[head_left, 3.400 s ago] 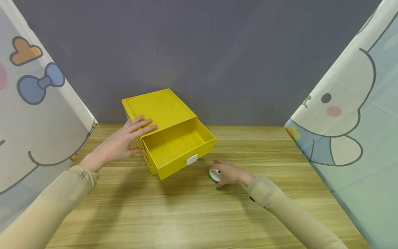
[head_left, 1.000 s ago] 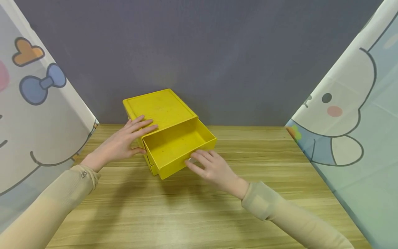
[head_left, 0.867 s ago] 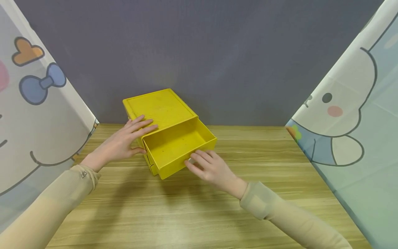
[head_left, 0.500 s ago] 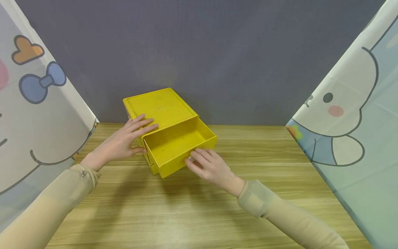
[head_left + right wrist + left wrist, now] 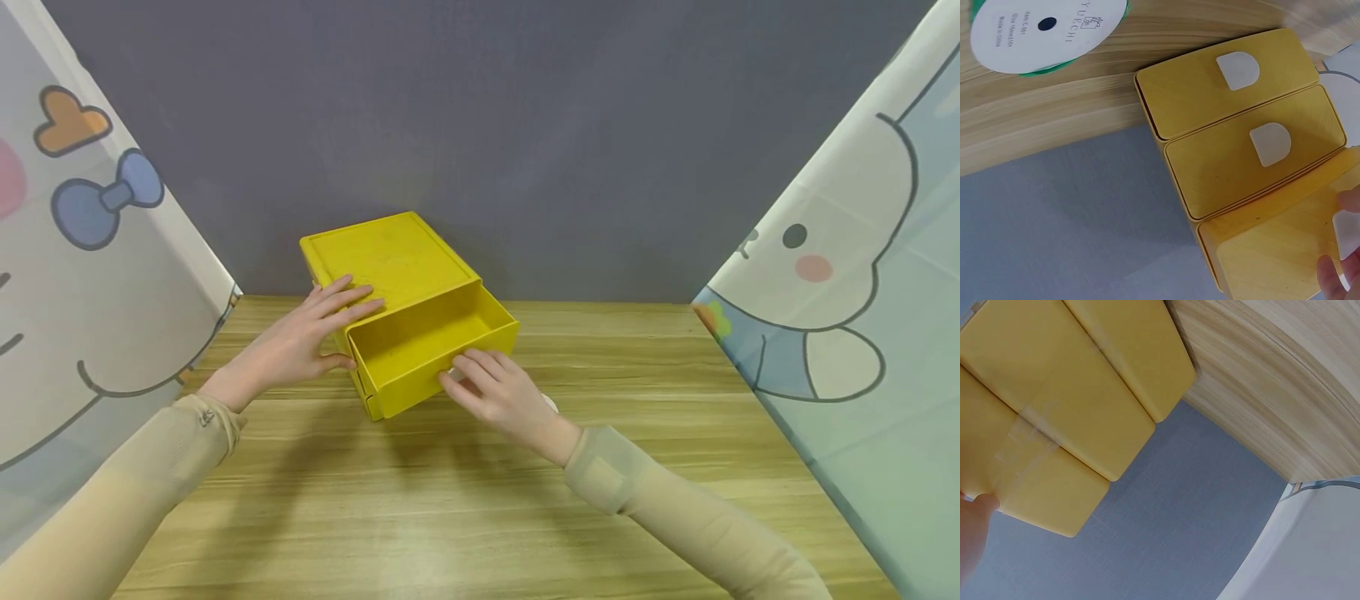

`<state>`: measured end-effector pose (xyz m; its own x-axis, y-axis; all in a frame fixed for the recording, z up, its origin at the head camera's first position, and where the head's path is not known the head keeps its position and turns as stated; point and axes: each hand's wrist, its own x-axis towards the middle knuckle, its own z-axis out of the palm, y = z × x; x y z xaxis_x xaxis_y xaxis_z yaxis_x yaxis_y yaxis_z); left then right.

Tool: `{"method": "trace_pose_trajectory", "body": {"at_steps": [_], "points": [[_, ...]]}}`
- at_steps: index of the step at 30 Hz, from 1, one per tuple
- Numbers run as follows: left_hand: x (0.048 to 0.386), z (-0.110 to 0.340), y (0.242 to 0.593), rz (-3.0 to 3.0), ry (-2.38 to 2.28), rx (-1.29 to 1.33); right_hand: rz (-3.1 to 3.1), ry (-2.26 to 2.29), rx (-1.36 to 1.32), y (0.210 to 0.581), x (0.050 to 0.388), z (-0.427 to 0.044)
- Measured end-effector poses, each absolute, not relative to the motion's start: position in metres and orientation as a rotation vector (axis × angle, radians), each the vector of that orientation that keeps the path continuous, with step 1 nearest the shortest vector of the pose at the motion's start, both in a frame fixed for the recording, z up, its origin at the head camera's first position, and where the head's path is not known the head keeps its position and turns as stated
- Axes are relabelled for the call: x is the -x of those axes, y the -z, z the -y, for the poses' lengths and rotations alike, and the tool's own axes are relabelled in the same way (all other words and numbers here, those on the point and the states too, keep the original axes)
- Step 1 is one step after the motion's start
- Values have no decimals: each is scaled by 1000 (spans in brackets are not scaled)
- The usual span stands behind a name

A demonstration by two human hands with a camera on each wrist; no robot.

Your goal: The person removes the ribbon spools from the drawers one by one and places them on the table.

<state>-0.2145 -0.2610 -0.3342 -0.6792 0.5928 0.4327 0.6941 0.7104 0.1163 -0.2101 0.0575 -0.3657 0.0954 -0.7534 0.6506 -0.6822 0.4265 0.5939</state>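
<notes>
A yellow drawer cabinet point(image 5: 393, 258) stands on the table with its top drawer point(image 5: 442, 371) partly pulled out and nothing visible inside. My left hand point(image 5: 303, 333) rests on the cabinet's left top edge, fingers spread and thumb against the side. At the drawer front, my right hand point(image 5: 506, 396) pinches the white handle point(image 5: 1347, 234). In the right wrist view, two lower drawers are closed, each with a white handle point(image 5: 1270, 144). A spool point(image 5: 1047, 28) with a white printed label and green edge lies on the table, mostly hidden behind my right hand in the head view.
The wood-grain table point(image 5: 450, 517) carries the cabinet. A grey wall point(image 5: 562, 150) rises close behind it. Printed cartoon panels flank the table, one on the left point(image 5: 127, 292) and one on the right point(image 5: 840, 250).
My right hand has left the spool and taken the drawer handle. The top drawer has slid slightly inward with that hand. My left hand has stayed on the cabinet.
</notes>
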Motion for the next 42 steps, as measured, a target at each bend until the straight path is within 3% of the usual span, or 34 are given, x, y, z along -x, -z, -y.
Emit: {"method": "trace_pose_trajectory", "body": {"at_steps": [42], "points": [[214,258,333,2580,414,996,1722,46,-1195,367,231,-25]]}}
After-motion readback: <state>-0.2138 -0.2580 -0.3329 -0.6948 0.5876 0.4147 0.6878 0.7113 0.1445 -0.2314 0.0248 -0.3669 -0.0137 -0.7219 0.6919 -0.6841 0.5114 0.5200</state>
